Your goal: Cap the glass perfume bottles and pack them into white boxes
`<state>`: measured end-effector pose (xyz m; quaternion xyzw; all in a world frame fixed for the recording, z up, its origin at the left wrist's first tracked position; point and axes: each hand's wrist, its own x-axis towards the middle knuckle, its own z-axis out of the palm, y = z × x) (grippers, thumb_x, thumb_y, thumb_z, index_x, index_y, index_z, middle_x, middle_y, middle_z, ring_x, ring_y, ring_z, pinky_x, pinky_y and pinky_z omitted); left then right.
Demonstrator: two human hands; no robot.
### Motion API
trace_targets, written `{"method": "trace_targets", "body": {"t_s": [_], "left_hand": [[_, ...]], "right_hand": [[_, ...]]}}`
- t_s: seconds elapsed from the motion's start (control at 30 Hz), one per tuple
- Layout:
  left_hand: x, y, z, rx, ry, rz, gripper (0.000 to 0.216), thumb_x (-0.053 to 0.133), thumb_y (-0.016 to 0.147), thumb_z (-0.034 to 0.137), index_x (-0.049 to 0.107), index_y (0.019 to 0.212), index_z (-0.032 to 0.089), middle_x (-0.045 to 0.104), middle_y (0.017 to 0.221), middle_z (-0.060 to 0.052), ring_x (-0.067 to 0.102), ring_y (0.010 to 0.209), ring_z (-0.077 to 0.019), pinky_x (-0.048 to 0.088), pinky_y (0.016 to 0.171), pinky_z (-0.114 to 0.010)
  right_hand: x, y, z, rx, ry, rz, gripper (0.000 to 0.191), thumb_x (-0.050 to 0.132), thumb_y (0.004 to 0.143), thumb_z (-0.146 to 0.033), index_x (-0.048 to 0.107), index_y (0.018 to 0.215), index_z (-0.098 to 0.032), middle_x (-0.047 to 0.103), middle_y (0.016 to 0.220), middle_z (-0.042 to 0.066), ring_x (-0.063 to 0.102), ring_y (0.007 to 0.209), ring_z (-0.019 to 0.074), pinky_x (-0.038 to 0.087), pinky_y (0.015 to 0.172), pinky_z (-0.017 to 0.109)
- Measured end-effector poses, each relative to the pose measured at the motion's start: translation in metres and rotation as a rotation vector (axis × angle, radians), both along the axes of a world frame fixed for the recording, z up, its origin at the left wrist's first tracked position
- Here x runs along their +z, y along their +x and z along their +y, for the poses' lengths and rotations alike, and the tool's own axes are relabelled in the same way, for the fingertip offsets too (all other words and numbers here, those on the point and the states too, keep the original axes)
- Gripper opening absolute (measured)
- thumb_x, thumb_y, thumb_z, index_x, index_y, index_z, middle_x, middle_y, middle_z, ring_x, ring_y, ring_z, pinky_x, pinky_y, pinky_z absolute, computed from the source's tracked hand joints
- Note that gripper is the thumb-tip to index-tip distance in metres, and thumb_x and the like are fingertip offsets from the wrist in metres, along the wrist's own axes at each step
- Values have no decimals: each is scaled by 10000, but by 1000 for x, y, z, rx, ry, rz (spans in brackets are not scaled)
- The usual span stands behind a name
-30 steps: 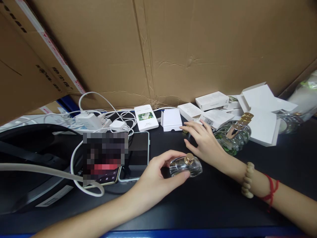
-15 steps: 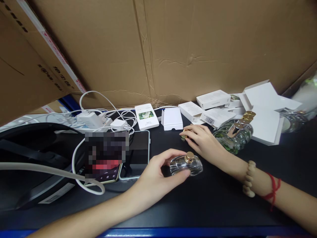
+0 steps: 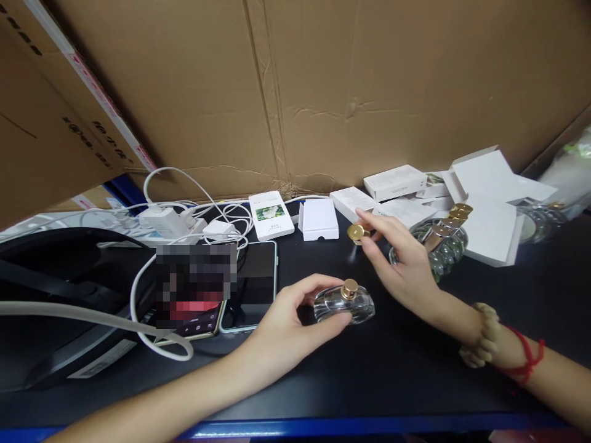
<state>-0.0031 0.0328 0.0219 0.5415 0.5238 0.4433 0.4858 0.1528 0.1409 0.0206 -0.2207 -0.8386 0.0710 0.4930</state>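
My left hand [image 3: 289,323] grips a clear glass perfume bottle [image 3: 347,306] with a gold neck, holding it upright on the black table [image 3: 392,369]. My right hand [image 3: 399,258] is raised just above and behind the bottle, pinching a small gold cap [image 3: 355,232] between thumb and fingertips. A beaded bracelet and a red string sit on my right wrist.
White boxes [image 3: 318,219] lie along the cardboard wall [image 3: 323,92], with more stacked at the right beside a bag of glass bottles [image 3: 436,246]. Phones [image 3: 252,283], chargers and white cables [image 3: 184,215] fill the left. A dark curved device [image 3: 55,295] lies far left.
My right hand has picked the gold cap up off the table and lifted it. My left hand has kept the bottle in place.
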Motion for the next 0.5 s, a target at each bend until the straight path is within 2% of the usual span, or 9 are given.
{"method": "trace_targets", "body": {"t_s": [0.07,0.13,0.3,0.4,0.5], "left_hand": [[0,0,0,-1,3,0,259,657,722,194,622,979,190,683,945,10,609,887,-142,445,841,-236],[0,-1,0,-2,6,1,255,657,721,188,623,974,190,680,935,13,607,875,-140,445,830,-233],[-1,-1,-1,-12,26,-5,245,649,728,183,621,970,209,673,918,30,601,865,-131,440,815,-226],[0,-1,-1,-13,18,-3,235,655,723,192,619,955,207,668,906,30,597,862,-132,437,814,-228],[0,-1,-1,-12,-1,-11,244,654,721,191,612,961,199,666,910,24,596,861,-134,437,813,-230]], "right_hand": [[3,1,-7,4,-92,73,311,456,890,-135,585,1154,-237,631,883,27,587,831,146,496,760,301],[2,1,-11,41,-125,51,255,470,886,-134,630,1063,-224,617,840,21,581,804,131,492,732,271],[-12,-3,-7,162,-185,-190,256,412,919,-176,601,1091,-186,634,963,62,592,920,151,484,837,314],[-19,-4,0,117,-242,-357,247,413,914,-210,606,1065,-188,616,992,83,580,958,192,490,843,382],[-21,-3,2,55,-225,-440,227,452,874,-190,608,1039,-198,599,1014,90,567,994,216,486,864,419]]}}
